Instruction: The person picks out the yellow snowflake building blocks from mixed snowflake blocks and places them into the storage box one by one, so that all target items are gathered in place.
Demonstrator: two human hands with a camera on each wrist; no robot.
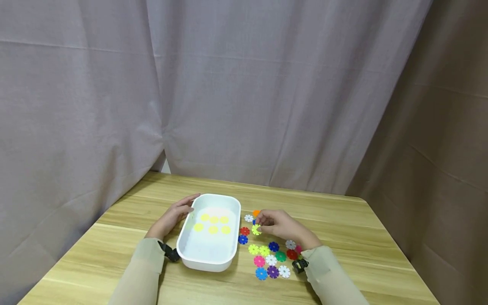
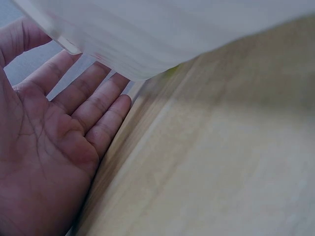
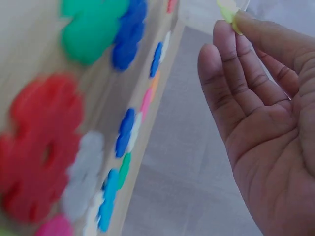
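A white tray holds several yellow snowflake discs on its bottom. My left hand rests against the tray's left side near the far corner, its fingers fairly straight along the outer wall. In the left wrist view the tray hides some fingertips of the left hand. My right hand pinches a yellow-green snowflake disc between thumb and fingertips, to the right of the tray. The right wrist view shows this disc at the top, in the grip of the right hand.
Several loose snowflake discs lie right of the tray, among them a purple disc, a green disc and a red disc. Two yellow-green discs lie near the middle. Grey curtains hang behind the wooden table.
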